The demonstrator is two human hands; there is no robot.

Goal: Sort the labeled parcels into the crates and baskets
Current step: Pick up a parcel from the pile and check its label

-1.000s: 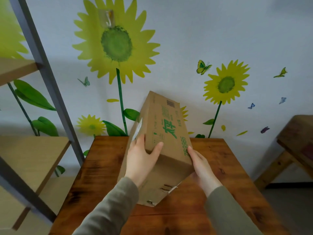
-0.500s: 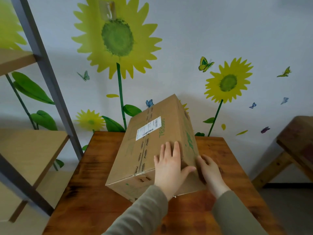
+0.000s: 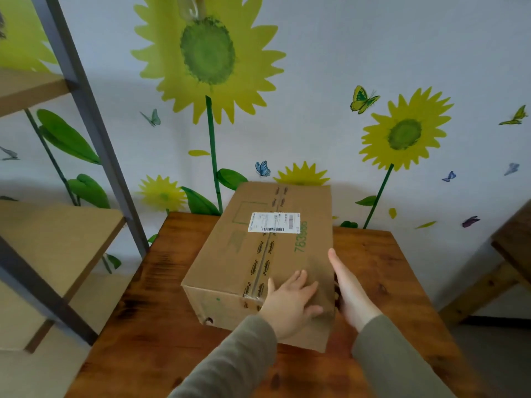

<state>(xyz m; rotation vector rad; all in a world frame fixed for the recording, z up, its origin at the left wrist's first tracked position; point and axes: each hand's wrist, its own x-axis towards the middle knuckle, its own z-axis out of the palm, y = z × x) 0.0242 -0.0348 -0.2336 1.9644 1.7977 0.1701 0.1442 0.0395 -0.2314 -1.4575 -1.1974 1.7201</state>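
The long brown cardboard parcel lies flat on the dark wooden table, white shipping label up, presumably for reading. Your left hand presses flat on its near top; your right hand, opened flat, braces its right side, gripping nothing.

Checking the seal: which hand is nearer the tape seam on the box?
Left. The left hand lies flat on the box top, thumb beside the tape seam; the right hand is at the box's right side.
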